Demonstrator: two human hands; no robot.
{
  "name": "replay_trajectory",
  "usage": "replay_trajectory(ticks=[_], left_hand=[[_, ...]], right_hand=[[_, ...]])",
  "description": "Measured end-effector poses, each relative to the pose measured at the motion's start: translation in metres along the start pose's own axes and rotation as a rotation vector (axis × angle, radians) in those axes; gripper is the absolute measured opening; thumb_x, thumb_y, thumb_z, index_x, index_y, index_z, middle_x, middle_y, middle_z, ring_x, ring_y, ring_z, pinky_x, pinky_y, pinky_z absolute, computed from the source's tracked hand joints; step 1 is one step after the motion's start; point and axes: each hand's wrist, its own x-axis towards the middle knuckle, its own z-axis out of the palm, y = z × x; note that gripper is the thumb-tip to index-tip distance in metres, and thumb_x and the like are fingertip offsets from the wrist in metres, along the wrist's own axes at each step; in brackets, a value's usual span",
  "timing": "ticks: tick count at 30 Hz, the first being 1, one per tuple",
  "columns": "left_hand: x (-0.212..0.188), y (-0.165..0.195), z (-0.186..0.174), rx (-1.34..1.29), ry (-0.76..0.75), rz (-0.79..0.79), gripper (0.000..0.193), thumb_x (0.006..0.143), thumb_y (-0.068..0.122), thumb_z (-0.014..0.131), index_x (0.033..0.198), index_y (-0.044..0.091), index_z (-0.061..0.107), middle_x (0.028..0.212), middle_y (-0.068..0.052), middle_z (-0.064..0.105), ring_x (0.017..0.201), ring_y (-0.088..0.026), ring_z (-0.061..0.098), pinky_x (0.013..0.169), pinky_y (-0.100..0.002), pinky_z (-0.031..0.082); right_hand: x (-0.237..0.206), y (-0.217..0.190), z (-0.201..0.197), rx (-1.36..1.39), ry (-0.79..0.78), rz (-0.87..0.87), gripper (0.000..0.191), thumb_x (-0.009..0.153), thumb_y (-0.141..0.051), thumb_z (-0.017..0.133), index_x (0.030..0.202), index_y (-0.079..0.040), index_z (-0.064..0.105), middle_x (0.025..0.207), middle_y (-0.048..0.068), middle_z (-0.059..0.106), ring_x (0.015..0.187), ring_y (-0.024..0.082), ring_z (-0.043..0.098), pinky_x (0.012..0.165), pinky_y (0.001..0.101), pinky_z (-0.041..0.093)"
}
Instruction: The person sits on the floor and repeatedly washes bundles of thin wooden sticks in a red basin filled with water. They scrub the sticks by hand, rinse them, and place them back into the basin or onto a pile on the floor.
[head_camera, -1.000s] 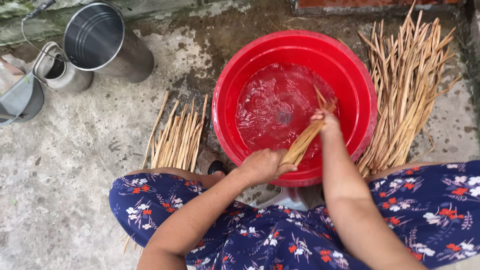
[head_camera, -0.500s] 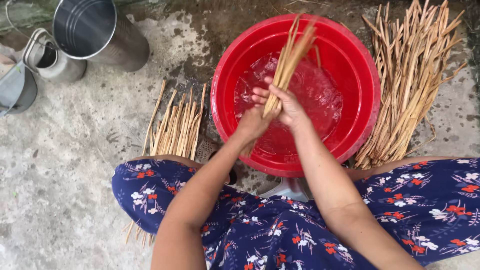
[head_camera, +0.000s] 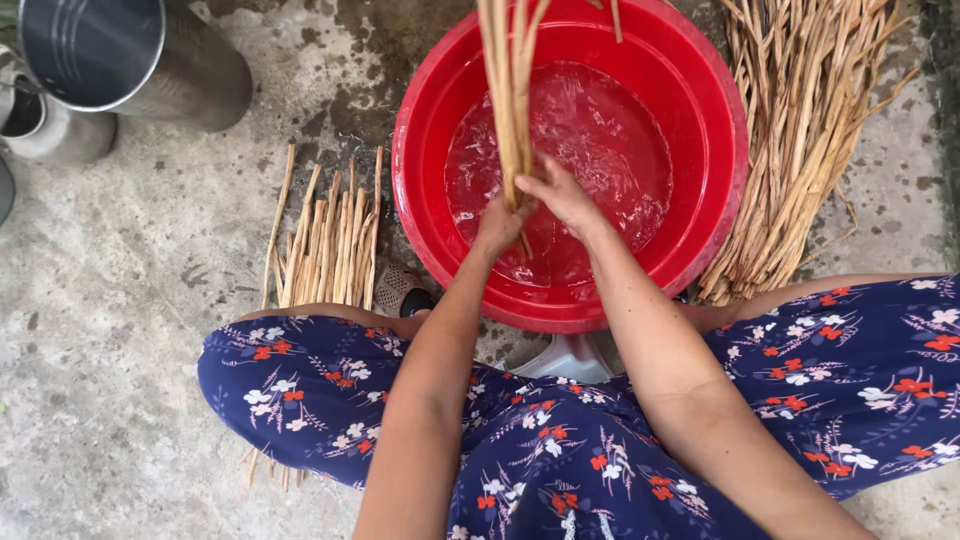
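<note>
Two hands, left hand (head_camera: 498, 225) and right hand (head_camera: 562, 195), grip the stalk bundle (head_camera: 510, 90) pointing straight away.

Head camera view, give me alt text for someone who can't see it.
Both hands, left hand and right hand, grip a bundle of tan stalks upright over a red basin of water on a concrete floor. Loose stalks lie to its right, a shorter pile to its left.
</note>
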Motion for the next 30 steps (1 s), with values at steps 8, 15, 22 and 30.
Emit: replay_trajectory(ticks=[8,15,22,30], left_hand=[[0.01,-0.059,0.014,0.287,-0.09,-0.191,0.052,0.084,0.041,0.073,0.11,-0.004,0.074,0.104,-0.027,0.075,0.098,-0.035,0.074,0.088,-0.043,0.057],[0.027,-0.059,0.021,0.097,0.002,-0.292,0.048,0.087,0.036,0.072,0.108,-0.007,0.069,0.101,-0.025,0.073,0.091,-0.035,0.074,0.074,-0.045,0.061],[0.025,-0.045,0.06,-0.097,-0.168,-0.246,0.044,0.091,0.027,0.066,0.125,0.0,0.059,0.114,-0.021,0.069,0.1,-0.033,0.073,0.076,-0.041,0.06],[0.02,-0.043,0.095,-0.027,-0.444,-0.105,0.065,0.089,0.04,0.068,0.143,0.009,0.051,0.14,-0.015,0.059,0.127,-0.03,0.06,0.105,-0.041,0.049]], right_hand=[[0.006,0.137,-0.088,0.479,0.739,0.489,0.036,0.097,-0.024,0.059,0.129,-0.008,0.065,0.14,0.019,0.063,0.13,0.037,0.055,0.114,0.0545,0.046],[0.024,0.145,-0.044,0.509,0.329,0.606,0.036,0.098,-0.028,0.057,0.132,-0.016,0.055,0.135,0.017,0.058,0.096,0.021,0.061,0.072,0.0394,0.056],[0.03,0.111,0.015,-0.132,0.061,0.288,0.054,0.099,-0.036,0.066,0.143,-0.009,0.049,0.135,0.013,0.06,0.118,0.017,0.056,0.09,0.0314,0.044],[0.019,0.178,-0.064,0.249,0.637,0.636,0.026,0.097,-0.019,0.071,0.117,-0.002,0.07,0.089,0.009,0.071,0.073,0.018,0.067,0.061,0.0307,0.058]])
